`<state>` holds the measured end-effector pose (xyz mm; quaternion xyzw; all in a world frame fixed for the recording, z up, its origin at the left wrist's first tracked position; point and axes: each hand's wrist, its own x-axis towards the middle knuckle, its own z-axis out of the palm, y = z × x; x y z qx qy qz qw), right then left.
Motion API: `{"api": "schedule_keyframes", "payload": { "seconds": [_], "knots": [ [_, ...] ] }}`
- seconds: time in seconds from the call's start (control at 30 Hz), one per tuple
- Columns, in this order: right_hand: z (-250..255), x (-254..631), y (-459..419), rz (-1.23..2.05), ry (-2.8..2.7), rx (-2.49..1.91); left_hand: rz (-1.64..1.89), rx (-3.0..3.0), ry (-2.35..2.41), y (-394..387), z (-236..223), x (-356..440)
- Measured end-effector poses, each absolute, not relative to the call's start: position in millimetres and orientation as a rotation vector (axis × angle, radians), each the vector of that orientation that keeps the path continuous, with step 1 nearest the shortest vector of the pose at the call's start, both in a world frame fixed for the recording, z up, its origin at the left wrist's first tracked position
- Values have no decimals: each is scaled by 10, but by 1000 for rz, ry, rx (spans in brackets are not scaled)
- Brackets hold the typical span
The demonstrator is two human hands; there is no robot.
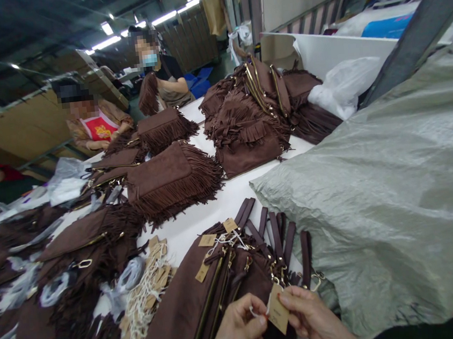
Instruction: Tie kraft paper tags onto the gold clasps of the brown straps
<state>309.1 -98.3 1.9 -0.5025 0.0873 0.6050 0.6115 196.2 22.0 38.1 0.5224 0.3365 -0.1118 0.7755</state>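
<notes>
Between the fingertips of my right hand (312, 311) is a tan cardboard hang tag (278, 311). My left hand (243, 327) pinches the tag's white string just to the left of it. Both hands are over a stack of dark brown suede bags (179, 298) with brass zippers. Brown wrist straps (276, 234) with gold clasps stick up at the stack's far right end. Other tan tags (207, 240) on white strings lie on top of these bags. A heap of loose tags with white strings (148, 291) is left of the stack.
Fringed brown bags (160, 179) lie in piles across the white table (199, 215). A larger bag heap (249, 118) is at the back. Grey-green plastic sheeting (394, 184) covers the right side, below a slanted metal post (417, 25). Co-workers (98, 123) are across the table.
</notes>
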Motion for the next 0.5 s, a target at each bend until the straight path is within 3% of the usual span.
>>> {"api": "schedule_keyframes", "payload": {
  "seconds": [0.5],
  "knots": [
    [-17, 3022, -1006, 1388, 276, -1217, -106, 957, 805, 154, 463, 1936]
  ]
}}
